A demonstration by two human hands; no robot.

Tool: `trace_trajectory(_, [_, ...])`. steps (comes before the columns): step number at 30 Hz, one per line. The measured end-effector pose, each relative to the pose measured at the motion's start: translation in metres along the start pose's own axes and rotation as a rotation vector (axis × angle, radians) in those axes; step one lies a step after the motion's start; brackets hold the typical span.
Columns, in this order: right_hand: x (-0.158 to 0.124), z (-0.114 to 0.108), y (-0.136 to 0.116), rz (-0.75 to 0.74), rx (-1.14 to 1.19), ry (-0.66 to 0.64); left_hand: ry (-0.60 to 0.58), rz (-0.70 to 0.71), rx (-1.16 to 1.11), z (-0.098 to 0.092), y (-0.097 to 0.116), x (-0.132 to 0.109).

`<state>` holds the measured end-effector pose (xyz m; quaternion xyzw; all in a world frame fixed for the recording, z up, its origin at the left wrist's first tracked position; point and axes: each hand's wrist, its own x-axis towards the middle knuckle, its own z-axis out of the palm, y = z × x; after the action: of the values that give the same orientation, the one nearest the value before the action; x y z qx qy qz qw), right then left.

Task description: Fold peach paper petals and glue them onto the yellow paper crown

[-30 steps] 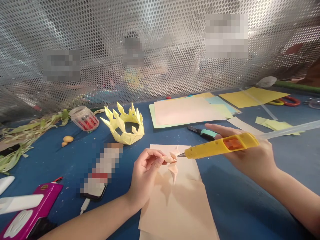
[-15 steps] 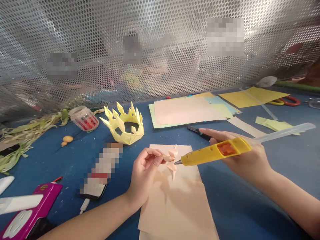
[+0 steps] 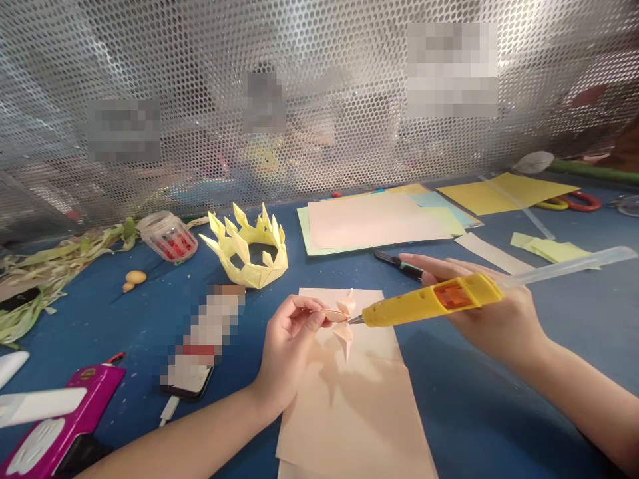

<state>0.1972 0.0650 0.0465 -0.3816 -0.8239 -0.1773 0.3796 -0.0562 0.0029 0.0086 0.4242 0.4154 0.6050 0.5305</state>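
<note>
My left hand [image 3: 289,346] pinches a small folded peach paper piece [image 3: 345,320] just above a peach sheet [image 3: 349,399] on the blue table. My right hand [image 3: 494,313] grips a yellow glue pen [image 3: 429,303] with a clear glue stick out of its back end [image 3: 569,263]. The pen's metal tip touches the folded piece from the right.
A yellow paper crown [image 3: 249,247] stands behind my left hand. A stack of coloured sheets [image 3: 374,223] lies at the back, a black and green cutter [image 3: 402,265] beside it. A phone [image 3: 200,346] and a pink case [image 3: 60,426] lie left. Red scissors [image 3: 574,201] far right. A mesh wall [image 3: 319,86] closes the back.
The glue pen dipped slightly, then came back up a little; its tip stays at the folded piece. My left hand has kept still.
</note>
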Motion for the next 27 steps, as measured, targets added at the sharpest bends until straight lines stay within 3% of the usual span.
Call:
trace_trajectory(9, [-0.002, 0.003, 0.005, 0.037, -0.036, 0.062, -0.027, 0.006, -0.035, 0.001, 0.000, 0.001])
trace_trajectory(21, [0.001, 0.001, 0.005, 0.023, -0.047, 0.026, -0.060, 0.018, -0.038, 0.001, 0.000, -0.002])
trace_trajectory(27, [-0.003, 0.004, 0.015, 0.203, -0.115, 0.049, -0.058, 0.032, -0.034, 0.001, 0.002, -0.001])
